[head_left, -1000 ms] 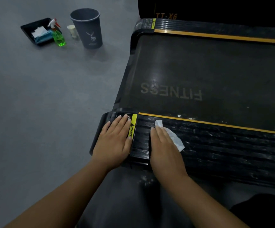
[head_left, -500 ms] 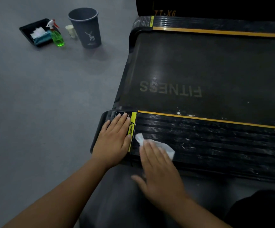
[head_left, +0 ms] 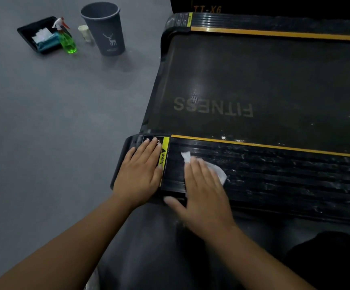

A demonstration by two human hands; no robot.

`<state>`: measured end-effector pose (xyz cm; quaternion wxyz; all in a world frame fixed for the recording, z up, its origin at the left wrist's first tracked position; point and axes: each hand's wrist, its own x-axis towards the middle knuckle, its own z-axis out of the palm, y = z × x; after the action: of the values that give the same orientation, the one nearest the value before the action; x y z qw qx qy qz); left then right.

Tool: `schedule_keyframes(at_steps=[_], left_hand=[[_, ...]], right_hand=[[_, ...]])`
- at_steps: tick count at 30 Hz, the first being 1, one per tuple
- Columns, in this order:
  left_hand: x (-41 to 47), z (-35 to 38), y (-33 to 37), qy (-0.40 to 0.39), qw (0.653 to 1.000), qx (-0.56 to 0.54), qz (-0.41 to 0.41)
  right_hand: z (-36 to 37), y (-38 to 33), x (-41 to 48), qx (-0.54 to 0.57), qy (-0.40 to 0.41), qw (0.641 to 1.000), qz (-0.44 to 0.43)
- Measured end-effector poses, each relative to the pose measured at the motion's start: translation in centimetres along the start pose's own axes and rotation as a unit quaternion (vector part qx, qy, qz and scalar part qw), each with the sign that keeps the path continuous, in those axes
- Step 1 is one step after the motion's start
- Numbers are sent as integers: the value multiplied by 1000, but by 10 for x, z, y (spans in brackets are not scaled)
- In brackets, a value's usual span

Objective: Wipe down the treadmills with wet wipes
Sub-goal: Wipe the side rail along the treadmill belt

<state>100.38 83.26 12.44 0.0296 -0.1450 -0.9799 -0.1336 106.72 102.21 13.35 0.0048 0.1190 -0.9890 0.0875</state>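
- Wet wipe [head_left: 219, 171]: white, lying on near side rail of treadmill [head_left: 253, 80], beneath fingers of right hand [head_left: 206, 195], just right of left hand [head_left: 138, 172].
- Right hand: fingers straight, pressing wipe; blurred, thumb contact unclear.
- Left hand: flat, fingers together, on rail's left end beside warning label [head_left: 164, 155].
- Floor [head_left: 44, 122]: grey; far left, bin [head_left: 105, 32], green spray bottle [head_left: 67, 41], black tray [head_left: 26, 31].

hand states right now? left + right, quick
Left hand: open, flat on the treadmill rail end.
Right hand: open, fingers pressing the wet wipe onto that rail.
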Motion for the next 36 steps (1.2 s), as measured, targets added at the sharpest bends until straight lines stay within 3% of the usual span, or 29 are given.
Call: schedule_keyframes(at_steps=[5,11,17,22,27,32,36], left_hand=[[2,0,-2,-12,1000,-21,-5],[13,-1,3,-28,997,-28,64],[14,-3,2,-40,996,-12,85],[19,-4,5,-51,995,-13,85],[27,-5,2,-61,991,-25,113],[25,-4,4,-50,991,-7,122],[25,-3,3,-57,988,3,140]], right_hand=[[-2,-13,-13,10,-31,995,-93],[-10,0,32,60,-11,997,40],[-11,1,-2,46,-25,998,-40],[-14,5,53,52,1,995,87],[-13,-4,11,62,-21,998,-14],[-14,12,52,56,-5,993,107],[-7,-21,24,77,-22,997,20]])
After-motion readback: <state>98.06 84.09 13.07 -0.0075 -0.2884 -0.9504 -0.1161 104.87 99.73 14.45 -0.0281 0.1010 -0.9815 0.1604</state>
